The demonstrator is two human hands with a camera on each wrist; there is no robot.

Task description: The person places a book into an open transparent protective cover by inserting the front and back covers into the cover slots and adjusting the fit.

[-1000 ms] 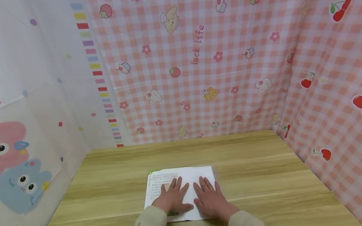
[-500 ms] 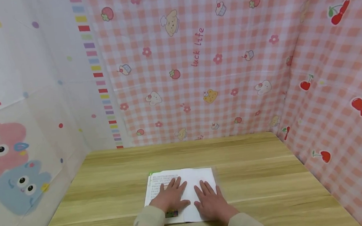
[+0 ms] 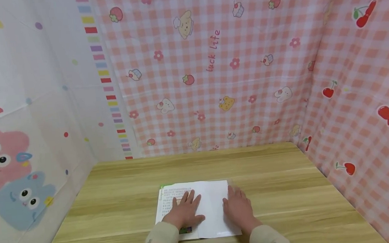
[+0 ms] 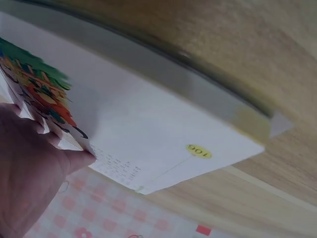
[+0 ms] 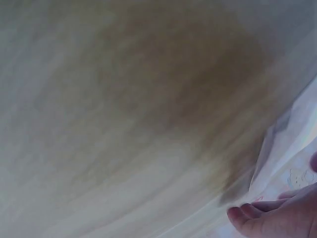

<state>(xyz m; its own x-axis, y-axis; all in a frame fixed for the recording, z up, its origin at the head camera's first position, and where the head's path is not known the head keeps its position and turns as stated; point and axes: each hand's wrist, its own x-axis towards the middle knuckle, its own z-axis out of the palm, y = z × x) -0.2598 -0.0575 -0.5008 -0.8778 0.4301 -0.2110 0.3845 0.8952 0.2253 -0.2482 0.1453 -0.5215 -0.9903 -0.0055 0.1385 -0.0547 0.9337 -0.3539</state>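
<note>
An open book (image 3: 213,210) lies on the table, with print on its left page and a white right page. My left hand (image 3: 184,213) rests on the left page, fingers spread. In the left wrist view that page shows a coloured picture (image 4: 44,91) and a yellow oval page number (image 4: 198,151). My right hand (image 3: 239,210) is at the right page's outer edge, its fingers extended close together. The right wrist view is blurred; the hand (image 5: 282,218) appears low at the right beside the book's edge (image 5: 285,144). Whether it touches the page there I cannot tell.
The wood-grain table (image 3: 119,202) extends around the book on all sides. Behind it hangs a pink checked cloth (image 3: 212,86). A white cartoon cloth (image 3: 55,120) hangs at the left, and a cherry-print cloth (image 3: 357,125) at the right.
My right hand has moved right, from flat on the right page to its outer edge, its fingers drawn closer together. The left hand has stayed on the left page.
</note>
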